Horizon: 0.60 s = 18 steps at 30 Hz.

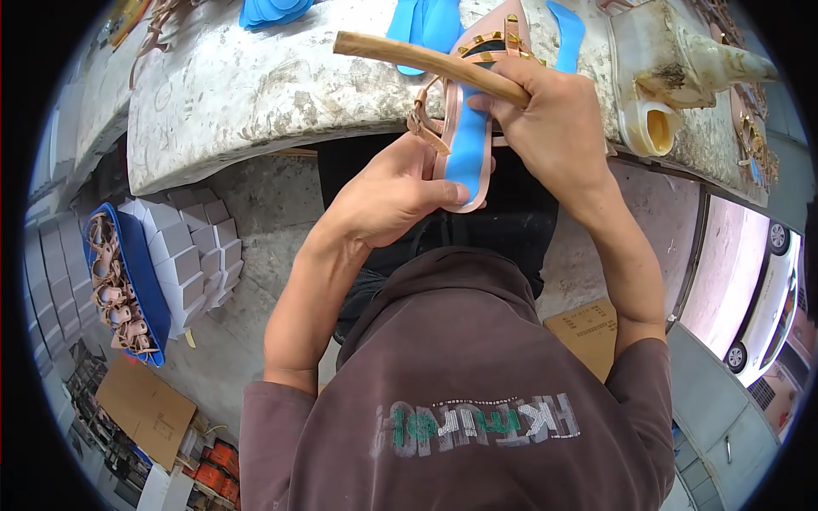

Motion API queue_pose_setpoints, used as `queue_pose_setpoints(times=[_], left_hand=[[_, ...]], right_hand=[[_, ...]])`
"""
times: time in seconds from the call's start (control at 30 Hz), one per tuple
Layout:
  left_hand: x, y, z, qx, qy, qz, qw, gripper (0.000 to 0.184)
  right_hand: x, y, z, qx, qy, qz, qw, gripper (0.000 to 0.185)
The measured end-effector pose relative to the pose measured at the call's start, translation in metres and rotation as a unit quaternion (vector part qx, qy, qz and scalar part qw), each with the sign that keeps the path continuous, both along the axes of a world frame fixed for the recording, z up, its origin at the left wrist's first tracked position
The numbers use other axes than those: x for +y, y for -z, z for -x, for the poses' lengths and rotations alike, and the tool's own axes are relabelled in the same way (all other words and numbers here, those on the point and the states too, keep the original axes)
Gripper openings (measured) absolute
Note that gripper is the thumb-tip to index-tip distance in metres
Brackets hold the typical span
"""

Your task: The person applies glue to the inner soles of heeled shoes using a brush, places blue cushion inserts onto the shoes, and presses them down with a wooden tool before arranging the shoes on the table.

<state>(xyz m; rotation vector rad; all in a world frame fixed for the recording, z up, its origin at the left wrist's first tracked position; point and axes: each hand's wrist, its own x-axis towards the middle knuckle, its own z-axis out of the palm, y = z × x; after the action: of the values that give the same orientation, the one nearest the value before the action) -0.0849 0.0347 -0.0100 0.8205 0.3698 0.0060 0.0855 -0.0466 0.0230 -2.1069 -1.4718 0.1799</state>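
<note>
From my head view, I am leaning over a stained, pale worktop [281,94] at the top of the frame. At upper centre, just over the worktop's near edge, I am holding a pink sandal [512,32] with gold-studded straps, its heel end pointing toward me. My left hand [388,192] is closing around the heel end, the thumb resting on the blue insole piece [467,157]. My right hand [554,128] is gripping a wooden stick [409,55], which is slanting toward the upper left above the sandal, while the thumb is touching the sole near the straps.

The work on this sandal seems well along: the straps are already in place, and the blue piece is lying along the sole, with a pink border showing around the heel. Under the straps my hand and the stick are hiding the fit, so I cannot tell whether it is seated or fixed there. A buckled ankle strap [430,132] is hanging loose on the left side. More blue pieces [271,12] are lying along the worktop's far side, suggesting that other sandals are waiting.
</note>
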Motion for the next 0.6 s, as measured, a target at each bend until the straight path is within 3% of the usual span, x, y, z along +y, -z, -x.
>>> queue_pose_setpoints(times=[0.17,0.23,0.37,0.43,0.6], left_hand=[[-0.003,0.0,-0.001,0.015,-0.021,0.012,1.0,0.035],[-0.003,-0.003,-0.003,0.013,-0.02,0.014,1.0,0.033],[-0.007,-0.006,0.0,0.028,-0.054,-0.004,0.998,0.025],[-0.008,-0.005,-0.002,0.034,-0.055,-0.028,0.998,0.021],[-0.008,-0.002,-0.002,0.045,-0.041,-0.009,0.998,0.016]], right_hand=[[0.001,0.008,0.003,-0.024,0.019,-0.003,1.0,0.014],[-0.004,0.004,0.006,-0.134,0.021,-0.01,0.991,0.018],[-0.026,-0.011,0.023,-0.118,-0.009,-0.09,0.989,0.031],[-0.031,-0.014,0.023,-0.015,-0.075,0.07,0.995,0.034],[-0.022,0.0,0.011,0.006,-0.082,0.096,0.992,0.043]])
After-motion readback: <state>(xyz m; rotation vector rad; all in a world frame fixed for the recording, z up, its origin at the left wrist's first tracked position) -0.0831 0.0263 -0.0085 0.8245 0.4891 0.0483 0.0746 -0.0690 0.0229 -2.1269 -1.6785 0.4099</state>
